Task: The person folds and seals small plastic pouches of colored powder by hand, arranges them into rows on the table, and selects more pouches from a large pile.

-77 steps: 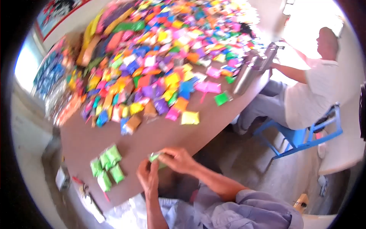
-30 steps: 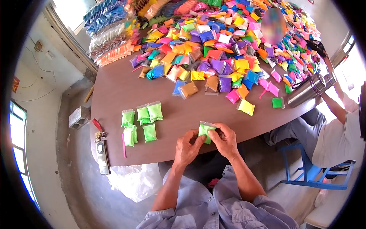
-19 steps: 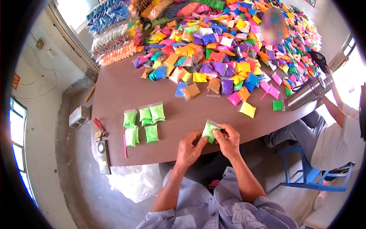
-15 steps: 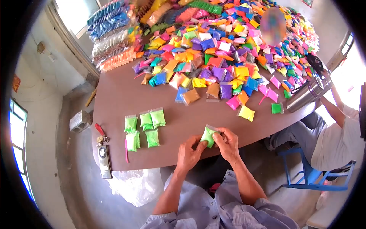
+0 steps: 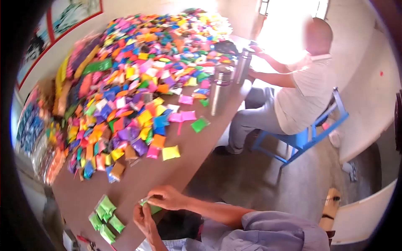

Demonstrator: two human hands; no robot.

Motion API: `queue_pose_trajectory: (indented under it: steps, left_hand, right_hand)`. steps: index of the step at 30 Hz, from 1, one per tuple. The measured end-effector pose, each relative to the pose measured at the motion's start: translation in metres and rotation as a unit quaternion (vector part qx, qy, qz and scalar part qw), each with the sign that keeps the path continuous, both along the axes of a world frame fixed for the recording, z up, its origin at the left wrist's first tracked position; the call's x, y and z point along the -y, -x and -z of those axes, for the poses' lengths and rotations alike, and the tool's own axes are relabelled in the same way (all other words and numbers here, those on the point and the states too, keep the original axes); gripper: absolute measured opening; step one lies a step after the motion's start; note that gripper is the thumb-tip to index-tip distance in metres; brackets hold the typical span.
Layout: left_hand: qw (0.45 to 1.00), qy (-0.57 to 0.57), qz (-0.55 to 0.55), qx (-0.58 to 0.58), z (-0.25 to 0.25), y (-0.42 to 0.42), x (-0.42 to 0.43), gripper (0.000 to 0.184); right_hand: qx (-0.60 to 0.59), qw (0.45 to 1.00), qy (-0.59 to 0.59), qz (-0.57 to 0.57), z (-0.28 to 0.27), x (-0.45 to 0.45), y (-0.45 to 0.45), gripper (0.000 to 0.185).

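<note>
Both hands hold a small clear packet of light green stuff (image 5: 154,208) at the near edge of the table. My left hand (image 5: 144,219) has its fingers closed on the packet's left side. The fingers of my right hand (image 5: 167,198) are closed at its top edge and partly cover it. To the left of my hands lie several similar light green packets in a small group, among them a front packet (image 5: 107,234) and a right-hand packet (image 5: 117,224). The view is somewhat blurred.
A large heap of coloured packets (image 5: 125,96) covers much of the brown table (image 5: 167,178). Two steel flasks, a near flask (image 5: 220,90) and a far flask (image 5: 243,66), stand at the right edge. Another person (image 5: 299,92) sits there on a blue chair (image 5: 312,140).
The head view has swung to the right, bringing the seated person and chair more fully into view. My right hand has shifted to the packet's top edge; both hands still hold it.
</note>
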State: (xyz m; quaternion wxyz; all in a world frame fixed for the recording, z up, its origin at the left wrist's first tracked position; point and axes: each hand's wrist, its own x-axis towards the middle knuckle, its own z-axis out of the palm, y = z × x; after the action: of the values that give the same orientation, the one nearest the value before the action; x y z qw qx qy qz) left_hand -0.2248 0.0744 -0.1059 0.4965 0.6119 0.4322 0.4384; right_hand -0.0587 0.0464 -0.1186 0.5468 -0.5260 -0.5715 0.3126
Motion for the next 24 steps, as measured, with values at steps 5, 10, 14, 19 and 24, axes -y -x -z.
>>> queue_pose_trajectory:
  steps: [5,10,14,19,24]
  left_hand:
    - [1.000,0.023,-0.005,-0.014,-0.006,-0.001,0.001,0.022]
    - [1.000,0.029,0.011,-0.002,0.009,0.007,-0.009,0.026]
    - [0.997,0.067,0.032,0.039,0.007,0.008,-0.006,0.024]
    - [0.992,0.089,-0.030,-0.090,-0.026,-0.008,0.007,0.040]
    - [0.991,0.101,-0.035,-0.083,-0.023,-0.003,0.004,0.039]
  right_hand:
    - [-0.030,0.999,-0.022,-0.020,0.005,0.000,-0.002,0.019]
    - [-0.027,0.999,-0.017,-0.020,-0.002,0.003,-0.003,0.021]
    - [-0.037,0.998,-0.046,-0.018,0.009,-0.002,-0.001,0.017]
    - [-0.036,0.999,-0.038,-0.004,0.011,-0.002,0.000,0.016]
    - [-0.026,0.999,-0.034,-0.006,0.002,0.001,-0.003,0.015]
